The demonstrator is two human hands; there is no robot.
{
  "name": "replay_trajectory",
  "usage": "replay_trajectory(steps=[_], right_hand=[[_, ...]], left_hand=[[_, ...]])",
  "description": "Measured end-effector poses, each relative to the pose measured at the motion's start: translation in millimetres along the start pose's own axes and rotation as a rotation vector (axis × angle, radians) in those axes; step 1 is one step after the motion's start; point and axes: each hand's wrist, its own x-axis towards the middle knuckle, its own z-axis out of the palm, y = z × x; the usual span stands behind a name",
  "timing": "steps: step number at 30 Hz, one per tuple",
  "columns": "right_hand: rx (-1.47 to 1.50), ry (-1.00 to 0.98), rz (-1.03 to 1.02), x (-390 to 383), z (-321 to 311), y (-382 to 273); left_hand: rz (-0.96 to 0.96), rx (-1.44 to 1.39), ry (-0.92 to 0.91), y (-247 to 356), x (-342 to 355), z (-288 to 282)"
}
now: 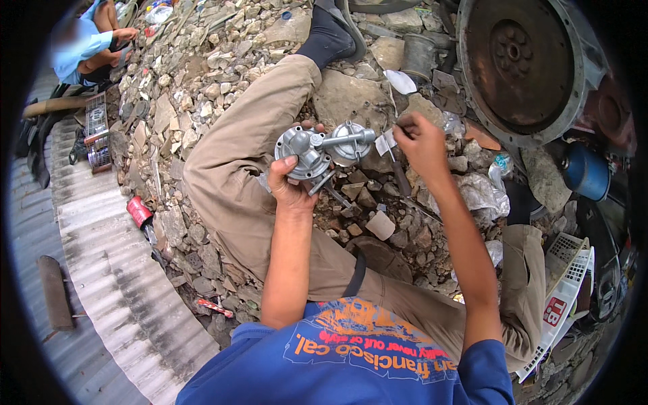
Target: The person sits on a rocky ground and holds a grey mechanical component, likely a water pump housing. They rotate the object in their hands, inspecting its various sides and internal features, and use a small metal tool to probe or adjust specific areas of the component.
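My left hand (293,183) is closed around a silver cast-metal regulator-like part (304,150). The part has a bolted round housing, and a short pipe joins it to a second, smaller round housing (349,142). My thumb presses on its near rim, while most of my other fingers are hidden behind it. Just right of the pipe's end, my right hand (420,140) is pinched, and what its fingertips hold is too small to name. A small pale flat piece (385,143) shows beside those fingertips. Below it is a dark-handled tool (401,179) with a thin shaft, over the stones.
My bent legs (233,158) frame stony ground. A large rusty round metal housing (516,50) stands far right, with a blue canister (586,172) and white plastic basket (557,314) nearer. Corrugated sheets (111,270) and a red can (140,211) lie left. Another person (84,50) sits far left.
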Motion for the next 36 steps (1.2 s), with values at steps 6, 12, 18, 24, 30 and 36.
replay_trajectory(steps=[6,12,18,24,30,36], right_hand=[[0.158,-0.012,-0.104,-41,-61,-76],[-0.128,-0.149,-0.595,-65,-71,-114],[-0.318,-0.153,-0.818,-65,-69,-118],[-0.373,-0.053,-0.805,-73,-75,-120],[-0.323,0.002,-0.745,-79,-76,-118],[-0.353,0.037,-0.738,-83,-76,-122]], left_hand=[[-0.050,0.081,-0.030,-10,-7,17],[-0.188,0.095,-0.109,-16,-16,34],[-0.164,0.126,-0.078,-19,-36,69],[-0.286,0.039,-0.149,-23,-41,70],[-0.284,0.012,-0.155,-26,-47,78],[-0.274,0.024,-0.155,-28,-50,84]])
